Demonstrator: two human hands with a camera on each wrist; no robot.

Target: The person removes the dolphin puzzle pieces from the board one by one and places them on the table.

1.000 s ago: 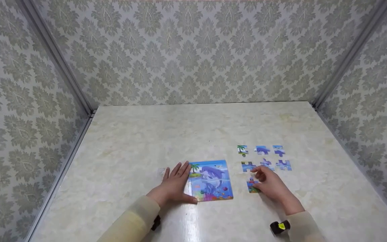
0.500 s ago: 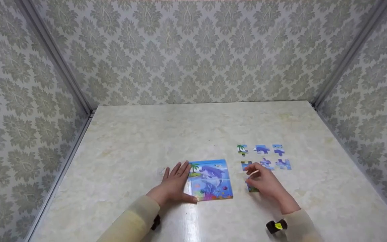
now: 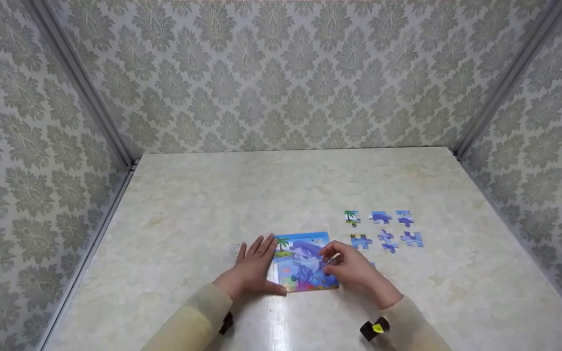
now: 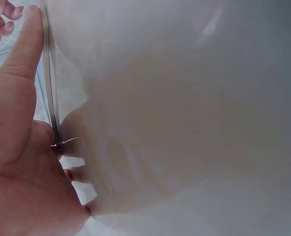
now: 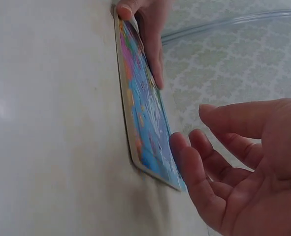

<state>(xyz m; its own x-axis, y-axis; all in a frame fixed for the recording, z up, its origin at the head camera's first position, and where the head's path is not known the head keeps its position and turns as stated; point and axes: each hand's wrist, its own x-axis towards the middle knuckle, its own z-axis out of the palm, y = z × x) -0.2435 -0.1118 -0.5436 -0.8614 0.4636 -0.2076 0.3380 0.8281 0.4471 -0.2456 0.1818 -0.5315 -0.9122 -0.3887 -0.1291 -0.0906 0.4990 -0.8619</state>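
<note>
A flat dolphin puzzle board (image 3: pixel 305 265), with a palm tree and coral in its picture, lies on the table in the head view. My left hand (image 3: pixel 251 273) rests along its left side, fingers spread and straight, thumb at the near left corner. Over the board's right edge hovers my right hand (image 3: pixel 354 268). In the right wrist view, the fingers of that hand (image 5: pixel 253 162) are loosely bent, thumb and fingertips apart, with nothing seen between them. They hide part of the board's right side.
Loose jigsaw pieces lie right of the board in rows, among them a palm tree piece (image 3: pixel 352 217), a dolphin piece (image 3: pixel 381 217) and a blue-purple piece (image 3: pixel 411 239). Another bit of blue shows behind the right hand. Patterned walls (image 3: pixel 286 73) enclose the table (image 3: pixel 212 195).
My right hand has moved left, from the lowest loose pieces to above the board's right edge. The left hand and the board have stayed in place.
</note>
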